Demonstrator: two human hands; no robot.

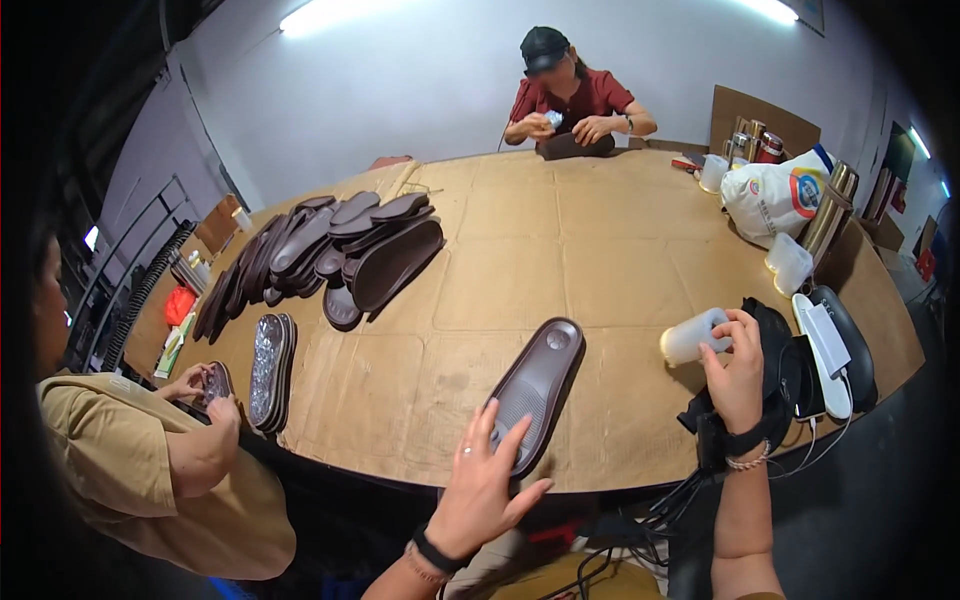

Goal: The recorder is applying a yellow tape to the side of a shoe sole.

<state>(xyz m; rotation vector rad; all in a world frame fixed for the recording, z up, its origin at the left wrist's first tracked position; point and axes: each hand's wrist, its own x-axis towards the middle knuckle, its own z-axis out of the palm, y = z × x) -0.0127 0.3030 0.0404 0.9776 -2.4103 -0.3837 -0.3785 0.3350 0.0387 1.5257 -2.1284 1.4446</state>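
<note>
On the cardboard-covered table a dark brown shoe sole (540, 375) lies just in front of me, textured side up. My left hand (485, 485) has its fingers spread over the sole's near end, fingertips resting on it or just above it. Off to the right, my right hand (735, 370) grips a translucent white plastic cylinder (690, 338), tilted on its side, with a yellowish end toward the left. Whether that end is a lid or an opening I cannot tell.
A heap of brown soles (330, 245) covers the table's left; a stack wrapped in clear film (270, 365) stands nearer. One co-worker (170, 450) handles a sole at left, another (575, 105) sits opposite. A black bag (765, 345), white device (825, 350) and steel flask (832, 212) crowd the right.
</note>
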